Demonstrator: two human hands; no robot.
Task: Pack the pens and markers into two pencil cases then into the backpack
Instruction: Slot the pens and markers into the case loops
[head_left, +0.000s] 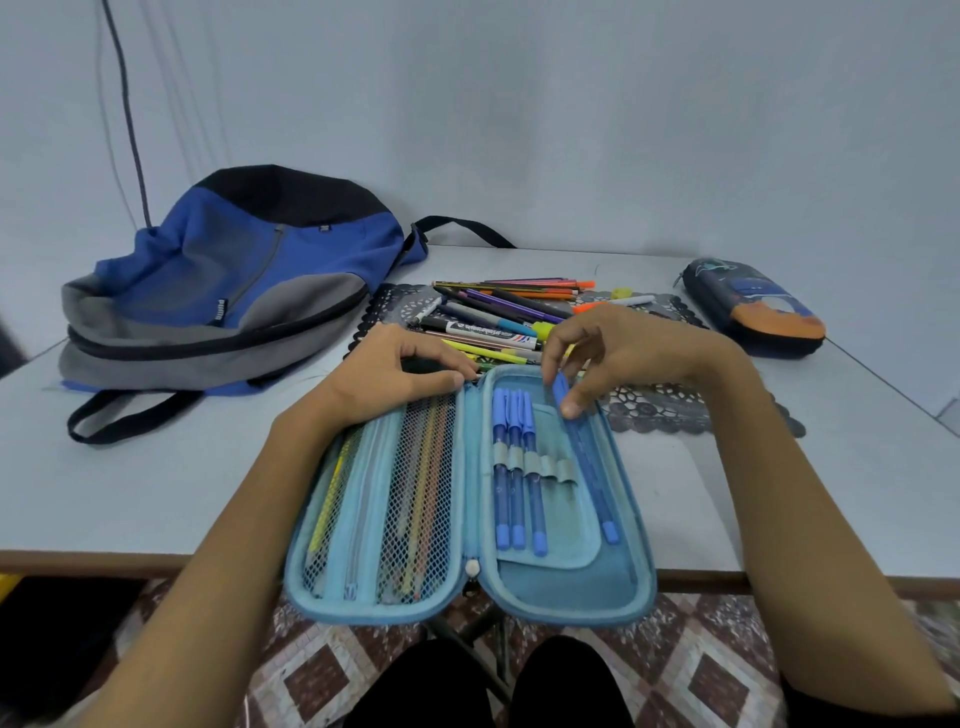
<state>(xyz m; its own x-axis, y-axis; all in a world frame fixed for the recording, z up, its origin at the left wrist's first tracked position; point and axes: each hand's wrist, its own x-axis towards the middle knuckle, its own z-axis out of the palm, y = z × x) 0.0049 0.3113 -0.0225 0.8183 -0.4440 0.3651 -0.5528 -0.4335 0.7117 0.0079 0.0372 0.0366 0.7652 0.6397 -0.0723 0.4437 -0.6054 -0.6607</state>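
1. Blue pen (587, 462): it lies inside the right half of the open pencil case (545, 587), along the right wall, just beside the empty elastic loops (558, 467).
2. Its long axis runs away from you, with the near tip angled slightly right. The capped end points toward the pile of pens and markers (498, 317).
3. Your right hand (623, 353) is the nearer one. Its thumb and fingertips pinch the pen's far end.
4. Your left hand (395, 374) holds the far rim of the mesh half, fingers curled.
5. The three stowed pens (514, 467) lie nearly parallel to it, so seating this pen likely means shifting it left, toward the loops.
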